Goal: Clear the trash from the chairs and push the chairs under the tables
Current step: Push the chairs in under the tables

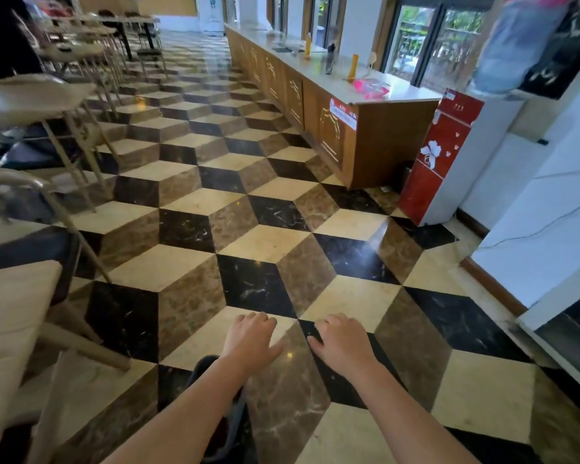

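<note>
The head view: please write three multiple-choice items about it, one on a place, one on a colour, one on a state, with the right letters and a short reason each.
1. Where does the red water dispenser cabinet stand?
A. at the near end of the long wooden counter
B. under a table
C. among the chairs

2. What colour is the plastic bag on the counter?
A. green
B. pink
C. black

3. What do the hands hold?
A. a chair
B. trash
C. nothing

Answers: 1 A, the cabinet is beside the counter's end. 2 B, it is bright pink. 3 C, the left hand and right hand hang over the floor, fingers loosely curled.
</note>
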Demonstrator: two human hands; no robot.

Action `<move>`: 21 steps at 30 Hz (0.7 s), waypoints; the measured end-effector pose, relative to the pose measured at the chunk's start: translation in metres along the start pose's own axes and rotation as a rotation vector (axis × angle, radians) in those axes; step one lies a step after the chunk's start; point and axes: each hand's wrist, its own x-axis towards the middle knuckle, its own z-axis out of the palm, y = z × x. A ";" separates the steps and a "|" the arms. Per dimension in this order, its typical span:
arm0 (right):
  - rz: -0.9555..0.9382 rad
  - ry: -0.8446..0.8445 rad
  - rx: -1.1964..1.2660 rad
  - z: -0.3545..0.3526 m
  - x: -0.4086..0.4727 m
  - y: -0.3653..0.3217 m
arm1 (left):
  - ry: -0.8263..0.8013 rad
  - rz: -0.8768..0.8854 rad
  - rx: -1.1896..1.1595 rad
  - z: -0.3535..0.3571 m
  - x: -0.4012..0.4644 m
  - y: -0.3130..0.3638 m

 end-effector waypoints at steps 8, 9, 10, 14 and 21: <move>-0.235 -0.011 0.015 0.006 0.167 0.056 | 0.094 -0.230 -0.006 -0.006 0.127 -0.031; -0.268 -0.005 0.013 0.003 0.191 0.061 | 0.108 -0.270 -0.015 -0.011 0.141 -0.036; -0.300 -0.006 0.009 0.000 0.213 0.065 | 0.113 -0.309 -0.022 -0.016 0.153 -0.041; -0.457 -0.032 -0.009 -0.012 0.296 0.067 | 0.126 -0.451 -0.047 -0.031 0.186 -0.067; -0.682 -0.098 -0.047 0.005 0.425 0.015 | 0.137 -0.676 -0.074 -0.036 0.241 -0.143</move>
